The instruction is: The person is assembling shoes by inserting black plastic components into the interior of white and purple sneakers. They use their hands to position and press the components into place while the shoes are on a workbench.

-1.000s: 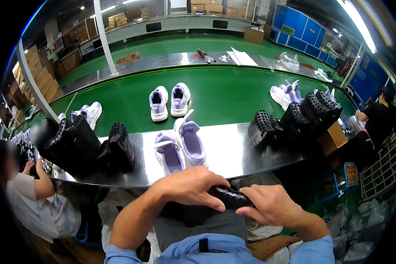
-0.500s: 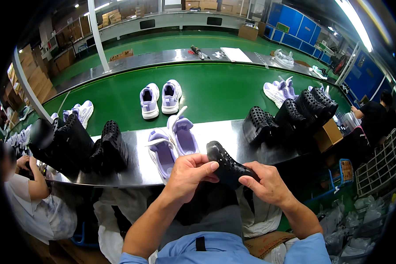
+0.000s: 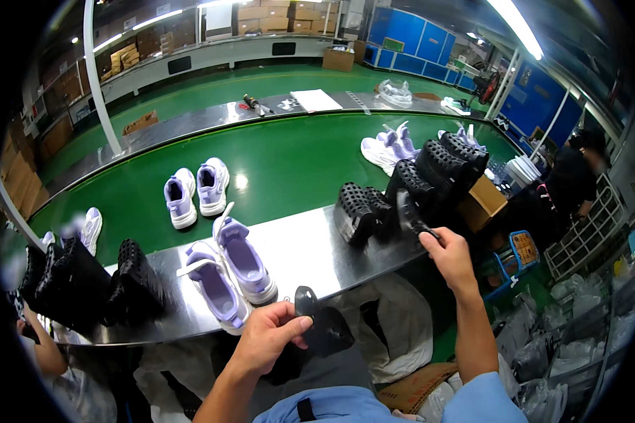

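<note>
My left hand [image 3: 269,335] pinches a shiny black plastic shoe form [image 3: 330,330] between thumb and fingers, over my lap near the bench edge. My right hand [image 3: 449,257] is stretched out to the right and grips another black shoe form [image 3: 406,211], slightly blurred, beside the black perforated shoe forms [image 3: 408,182] stacked on the bench. Just beyond my left hand, a pair of white and lilac sneakers [image 3: 243,257] stands on the steel strip, tongues pulled up and openings toward me.
A second sneaker pair [image 3: 180,201] stands on the green belt [image 3: 282,151]. More black forms [image 3: 137,278] stand in stacks at the left. Further sneakers [image 3: 381,151] and a cardboard box [image 3: 483,201] are at the right. A co-worker [image 3: 571,176] is at the far right.
Both hands were together on black shoe form pieces. Now they are apart: the right hand has carried one form to the right, and the left keeps another. The view has turned right.
</note>
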The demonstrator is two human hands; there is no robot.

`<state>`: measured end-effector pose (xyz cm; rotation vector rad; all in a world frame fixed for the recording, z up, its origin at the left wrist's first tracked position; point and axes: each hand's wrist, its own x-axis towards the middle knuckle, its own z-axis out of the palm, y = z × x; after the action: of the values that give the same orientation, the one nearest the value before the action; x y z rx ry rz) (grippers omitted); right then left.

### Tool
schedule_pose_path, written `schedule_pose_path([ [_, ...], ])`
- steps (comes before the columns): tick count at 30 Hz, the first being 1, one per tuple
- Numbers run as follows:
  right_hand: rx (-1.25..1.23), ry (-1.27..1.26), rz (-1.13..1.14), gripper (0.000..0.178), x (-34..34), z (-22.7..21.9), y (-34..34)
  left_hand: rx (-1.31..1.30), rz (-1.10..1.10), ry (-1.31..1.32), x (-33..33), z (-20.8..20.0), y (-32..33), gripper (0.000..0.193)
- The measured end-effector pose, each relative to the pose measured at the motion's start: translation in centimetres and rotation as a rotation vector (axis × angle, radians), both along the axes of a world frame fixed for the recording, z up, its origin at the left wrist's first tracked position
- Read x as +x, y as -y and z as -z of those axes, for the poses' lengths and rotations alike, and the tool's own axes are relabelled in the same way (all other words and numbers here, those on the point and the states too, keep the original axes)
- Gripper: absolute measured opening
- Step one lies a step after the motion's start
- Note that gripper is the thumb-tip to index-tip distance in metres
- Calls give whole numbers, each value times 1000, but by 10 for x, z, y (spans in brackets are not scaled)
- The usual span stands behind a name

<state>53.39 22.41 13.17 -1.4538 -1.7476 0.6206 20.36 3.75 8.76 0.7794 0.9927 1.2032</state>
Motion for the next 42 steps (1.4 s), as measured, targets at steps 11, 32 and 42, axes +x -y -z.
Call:
schedule_pose_path([
  [11, 79, 669, 239, 48, -69, 14, -47, -54, 51, -21, 4, 7, 7, 13],
  [32, 123, 260, -539, 48, -102, -31, 111, 122, -227, 357, 5, -14, -7, 17],
  [42, -163, 190, -680, 49, -145, -21, 47, 352, -647, -1757, -71, -54, -63, 38],
])
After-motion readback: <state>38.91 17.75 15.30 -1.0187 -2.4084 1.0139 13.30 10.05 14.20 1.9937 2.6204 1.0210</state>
